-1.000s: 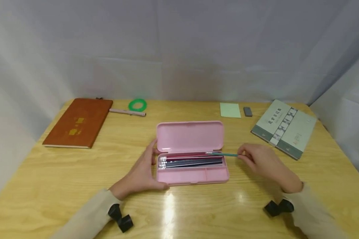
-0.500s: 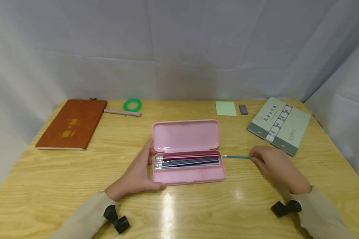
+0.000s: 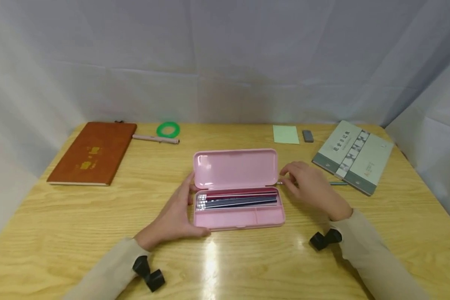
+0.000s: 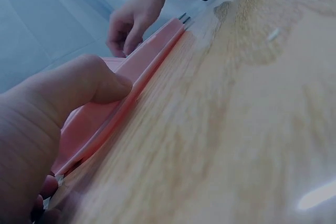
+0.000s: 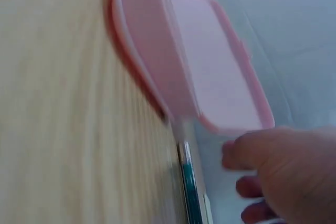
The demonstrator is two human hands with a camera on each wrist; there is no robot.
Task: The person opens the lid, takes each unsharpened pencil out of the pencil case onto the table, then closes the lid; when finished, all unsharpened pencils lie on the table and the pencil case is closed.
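the left hand (image 3: 174,214) grips the left end of an open pink plastic pencil case (image 3: 225,217), thumb on its front rim. at the case's right end, the right hand (image 3: 311,185) has its fingers loosely bent and free; i cannot tell whether they touch the raised lid (image 3: 236,168). a slim teal pencil with a metal-banded end (image 3: 339,183) lies just right of the case, its middle hidden by that hand in the head view. dark blue pencils (image 3: 240,202) and dark red pencils (image 3: 240,193) lie in the case's rear compartment. left of the case are a brown notebook (image 3: 93,152), a pale pink pen (image 3: 155,138) and a green ring (image 3: 159,130); right of it, a pale green paper square (image 3: 286,134), a small grey block (image 3: 308,136) and a grey-green notebook (image 3: 373,156).
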